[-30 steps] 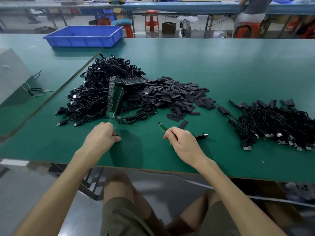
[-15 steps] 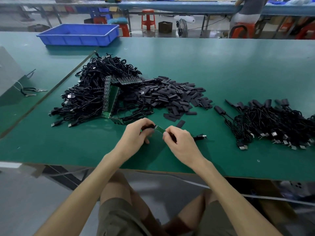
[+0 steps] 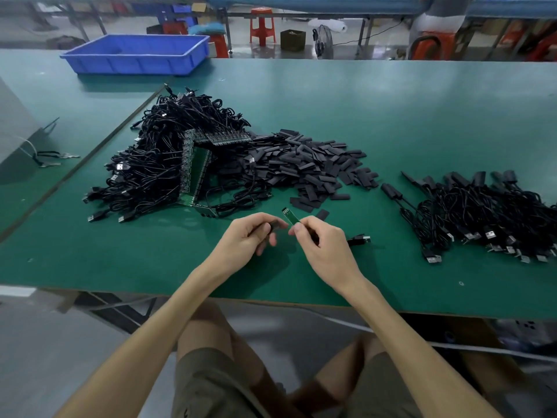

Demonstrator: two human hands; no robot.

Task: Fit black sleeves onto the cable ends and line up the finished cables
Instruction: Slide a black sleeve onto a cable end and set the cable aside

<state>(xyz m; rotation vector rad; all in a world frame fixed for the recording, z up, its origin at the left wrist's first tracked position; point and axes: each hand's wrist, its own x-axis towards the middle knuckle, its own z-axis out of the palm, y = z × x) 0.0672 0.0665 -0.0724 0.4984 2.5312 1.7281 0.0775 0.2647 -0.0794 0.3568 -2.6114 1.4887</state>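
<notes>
Head view: L hand (image 3: 250,236) pinches 1 sleeve (image 3: 275,227) just beside the green end (image 3: 291,217) of a cable that R hand (image 3: 324,248) grips tip-out, prob. for sliding on. Finished cables (image 3: 482,212) lie at right, apart.

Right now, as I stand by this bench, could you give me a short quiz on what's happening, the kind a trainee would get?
1. True or false: the blue tray lies between the two hands.
2. The right hand pinches: A) a green board on a cable end, B) scissors, C) a roll of tape.
3. Fill in: the left hand holds a black sleeve, and the sleeved cables lie on the person's ____ side.
Key: 1 false, it sits at the far left of the table; 2 A; 3 right.
</notes>
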